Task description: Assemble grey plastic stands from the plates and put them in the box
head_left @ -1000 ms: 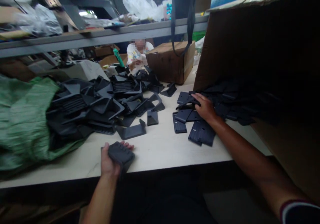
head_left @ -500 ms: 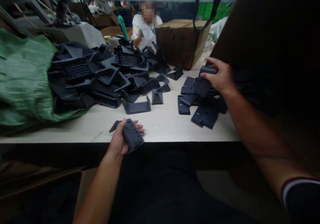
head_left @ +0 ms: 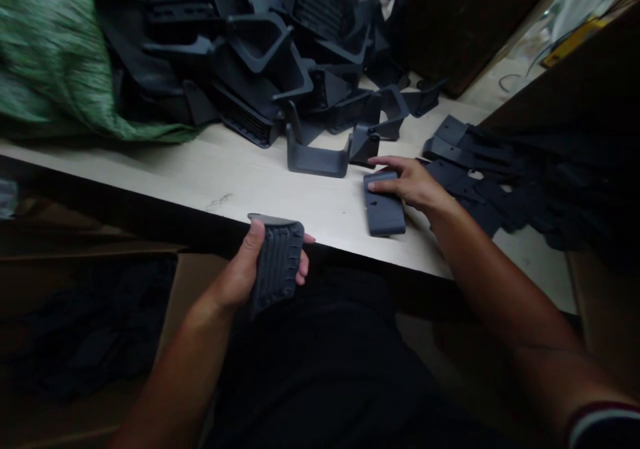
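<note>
My left hand (head_left: 245,265) is wrapped round a dark ribbed bracket (head_left: 279,262), its thumb on the near side and fingertips showing behind, just off the table's front edge. My right hand (head_left: 407,185) grips a dark flat part (head_left: 384,205) by its upper end, over the pale tabletop (head_left: 240,169). That part has a small hole and a rounded lower edge. Left of it, a U-shaped bracket (head_left: 318,161) stands on the table. Behind my right hand lies a group of dark flat pieces (head_left: 465,149).
A large heap of dark brackets (head_left: 250,55) fills the back left, beside a green woven sack (head_left: 55,55). A brown box (head_left: 450,29) stands at the back. Below the table at the left, an open carton (head_left: 173,302) holds dark pieces.
The view has tilted down and turned. My right hand has brought the flat part from above the flat pieces to nearer the front edge. My left hand has turned its bracket more upright.
</note>
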Demonstrator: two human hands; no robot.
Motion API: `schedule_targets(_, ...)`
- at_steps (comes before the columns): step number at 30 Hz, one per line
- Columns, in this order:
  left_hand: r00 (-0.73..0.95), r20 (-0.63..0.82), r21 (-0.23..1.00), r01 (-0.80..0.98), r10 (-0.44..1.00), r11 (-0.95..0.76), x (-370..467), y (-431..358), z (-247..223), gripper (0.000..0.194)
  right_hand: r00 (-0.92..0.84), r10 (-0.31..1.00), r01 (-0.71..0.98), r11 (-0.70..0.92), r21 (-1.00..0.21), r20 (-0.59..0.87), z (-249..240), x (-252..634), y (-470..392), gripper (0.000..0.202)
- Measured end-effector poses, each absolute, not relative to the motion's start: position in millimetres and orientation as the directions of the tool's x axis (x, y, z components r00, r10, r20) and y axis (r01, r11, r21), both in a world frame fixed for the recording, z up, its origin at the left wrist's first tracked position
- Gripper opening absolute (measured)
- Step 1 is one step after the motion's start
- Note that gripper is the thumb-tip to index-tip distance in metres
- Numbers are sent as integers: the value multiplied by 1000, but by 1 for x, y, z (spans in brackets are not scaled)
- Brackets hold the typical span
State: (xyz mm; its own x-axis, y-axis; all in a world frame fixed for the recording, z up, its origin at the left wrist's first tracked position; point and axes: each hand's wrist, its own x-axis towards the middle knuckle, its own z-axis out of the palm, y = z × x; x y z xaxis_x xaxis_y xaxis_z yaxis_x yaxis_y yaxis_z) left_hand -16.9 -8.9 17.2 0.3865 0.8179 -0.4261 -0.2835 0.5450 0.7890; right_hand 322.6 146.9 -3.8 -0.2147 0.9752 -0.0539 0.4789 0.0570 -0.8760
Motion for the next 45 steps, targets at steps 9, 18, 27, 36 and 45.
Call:
schedule_targets(9,244,-312,662,-637,918,394,-25,10,22,96,-198,972,931,226,-287,124,22,295,101,77)
schedule_targets(18,129,-439,511,-778,889,365,-4,34,17,91,-135,991,951,131,-282,5,1,302,69,63)
schedule_targets(27,195,-313,444,-835,929,325,4,35,11,85,-128,992,848,119,-516,19,13,290,61,62)
schedule_targets(36,119,-348,500,-816,930,291,13,38,15,78,-327,933,393,281,-875,152,49,206,7,67)
schedule_targets(45,53,-306,597,-767,951,235,22,36,11,71,-376,911,449,341,-826,171,25,187,-4,64)
